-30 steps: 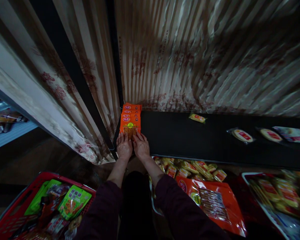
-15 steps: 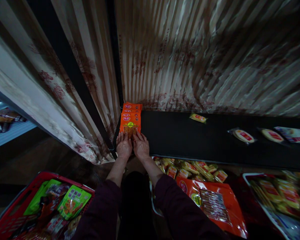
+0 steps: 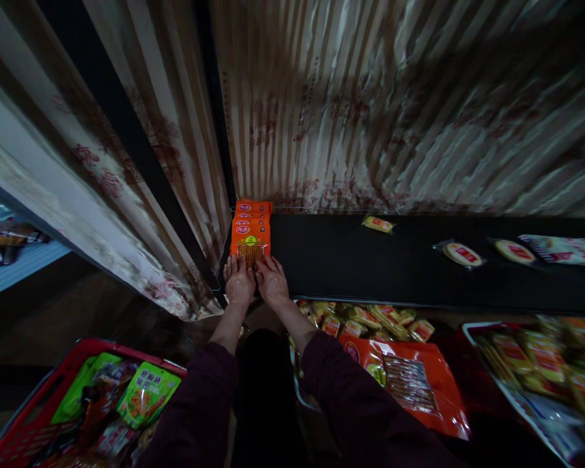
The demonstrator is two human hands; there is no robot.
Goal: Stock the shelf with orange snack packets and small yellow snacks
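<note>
A row of orange snack packets (image 3: 250,227) stands at the left end of a black shelf (image 3: 370,266), against a striped, red-stained wall. My left hand (image 3: 238,284) and my right hand (image 3: 272,285) lie side by side at the shelf's front edge. Their fingers are stretched out and press on the lower edge of the front packet. Both arms wear dark sleeves.
A small yellow packet (image 3: 377,224), two round wrapped snacks (image 3: 461,254) and a flat bag (image 3: 560,249) lie further right on the shelf. Below it are small yellow packets (image 3: 365,318), a large orange bag (image 3: 409,383) and a tray of snacks (image 3: 541,370). A red basket (image 3: 78,406) holds green packets at lower left.
Both hands stay on the front orange packet. The view has shifted slightly, so everything sits a little further left in the picture.
</note>
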